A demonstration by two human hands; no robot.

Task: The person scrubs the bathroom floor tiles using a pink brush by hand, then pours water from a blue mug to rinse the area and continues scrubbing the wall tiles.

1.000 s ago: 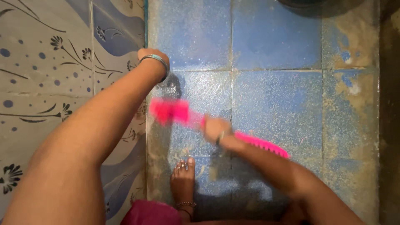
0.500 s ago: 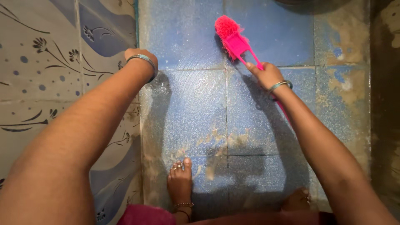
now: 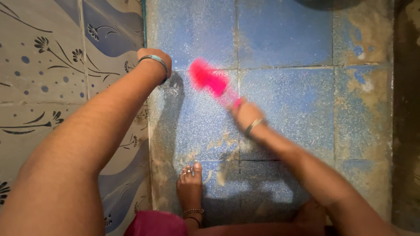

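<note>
I am gripping the handle of the pink brush (image 3: 209,80) in my right hand (image 3: 246,116), fingers curled tight around it, and the bristle head is blurring over the wet blue floor (image 3: 288,100) close to the floor's left edge, just where it meets the wall (image 3: 52,65). My left hand (image 3: 154,56) is resting at the foot of that patterned wall, right at the corner where wall and floor join; the wrist and its bangle (image 3: 155,61) are hiding the fingers, so I cannot tell whether they are spread flat or bunched.

The floor is glistening with water and streaked with brownish grime (image 3: 223,146), and my bare foot (image 3: 190,185) is standing on it near the floor's near edge. I am judging that as the main risk: I am leaning forward with weight on the left arm, and if the foot or the bracing hand is sliding on the slick tile, I could be pitching onto my wrist. The brush is also sweeping close to my left wrist, so a wide stroke could be rapping it or flicking dirty water up at me. A wet handle could be twisting out of my grip mid-stroke.
</note>
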